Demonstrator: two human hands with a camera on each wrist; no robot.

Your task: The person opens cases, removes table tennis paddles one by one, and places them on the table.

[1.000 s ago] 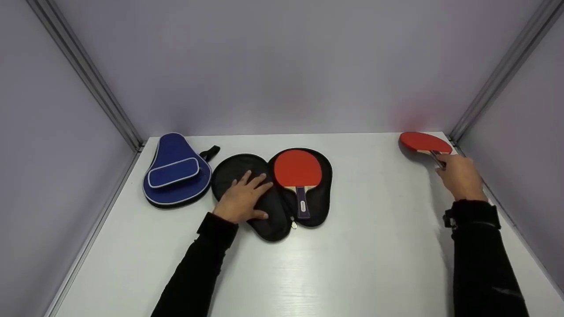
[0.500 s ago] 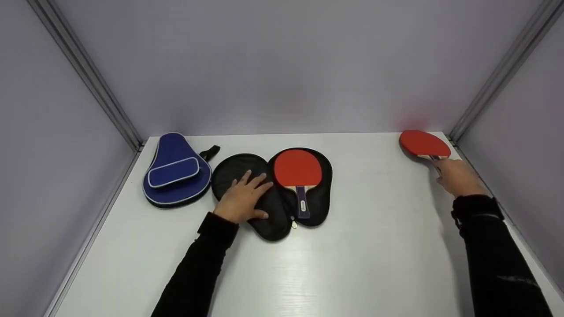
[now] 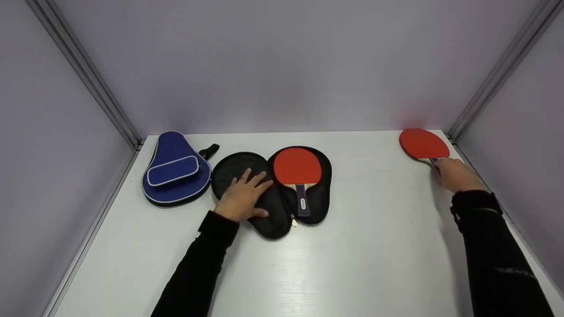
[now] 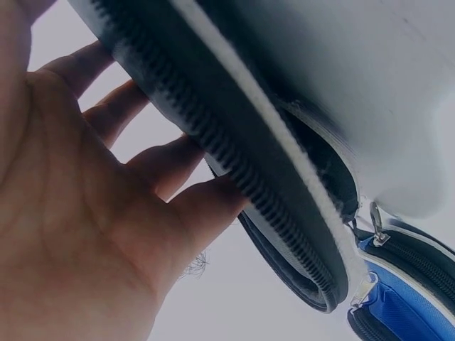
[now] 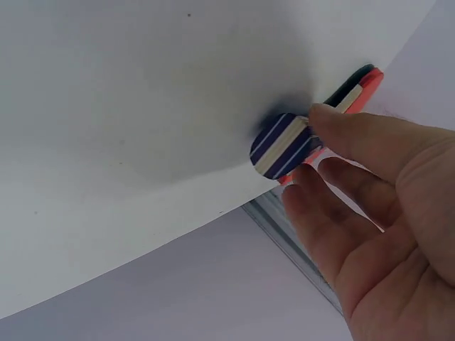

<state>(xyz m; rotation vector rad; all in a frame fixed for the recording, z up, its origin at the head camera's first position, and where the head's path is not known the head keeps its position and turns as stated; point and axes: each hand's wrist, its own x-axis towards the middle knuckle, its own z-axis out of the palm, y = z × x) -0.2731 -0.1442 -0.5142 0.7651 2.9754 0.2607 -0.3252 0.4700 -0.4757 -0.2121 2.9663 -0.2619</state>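
Your things rest on a white table (image 3: 365,259), its smooth top faintly grained and catching a soft glare toward your side; the right wrist view shows you a few tiny dark specks on it. Toward the back on your left, a blue case (image 3: 176,171) lies flat, with white piping and a black strap (image 3: 209,152) stretching out to its right. Just beside it, you have a black case (image 3: 273,202) lying unfolded, its halves side by side. Near the far right corner, you cannot tell whether the red paddle (image 3: 424,145) touches the tabletop.
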